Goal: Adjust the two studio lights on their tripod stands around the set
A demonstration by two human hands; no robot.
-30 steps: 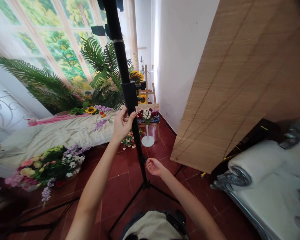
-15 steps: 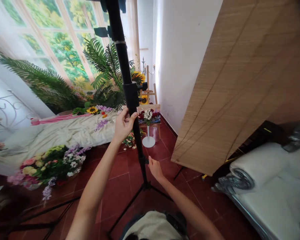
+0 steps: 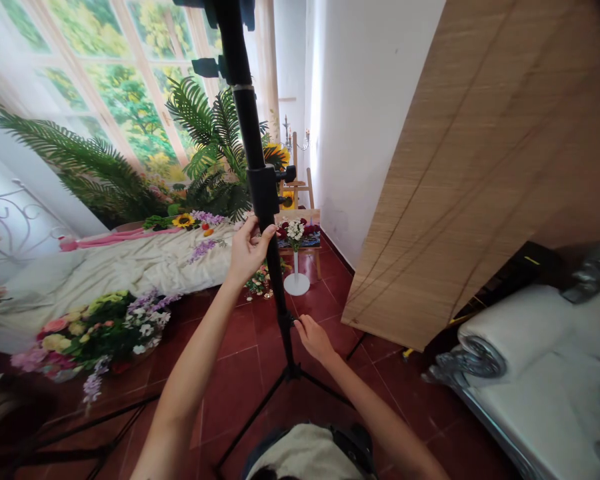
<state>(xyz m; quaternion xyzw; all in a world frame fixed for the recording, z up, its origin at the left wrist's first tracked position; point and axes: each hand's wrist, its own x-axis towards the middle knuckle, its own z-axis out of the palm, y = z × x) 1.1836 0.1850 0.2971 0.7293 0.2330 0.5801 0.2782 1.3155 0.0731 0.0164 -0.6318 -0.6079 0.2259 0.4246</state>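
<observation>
A black tripod stand point(image 3: 274, 260) rises from the floor in front of me, its pole leaning toward the upper left. My left hand point(image 3: 250, 250) is wrapped round the pole just below a thick black clamp collar point(image 3: 263, 192) with side knobs. Lower down, at a small joint above the spread legs, my right hand point(image 3: 313, 335) pinches a small black knob point(image 3: 289, 321) on the pole's right side; the fingertips partly hide it.
A bed with a cream cover point(image 3: 130, 263) and a flower arrangement point(image 3: 100, 330) are at left. More black stand legs point(image 3: 70, 455) lie lower left. A bamboo blind point(image 3: 430, 173) and a white sofa point(image 3: 545, 380) stand at right. An easel point(image 3: 296, 183) is behind the pole.
The fingers of my right hand have shifted slightly left and turned at the knob. My left hand stays on the pole, whose upper part appears slightly lower and further right.
</observation>
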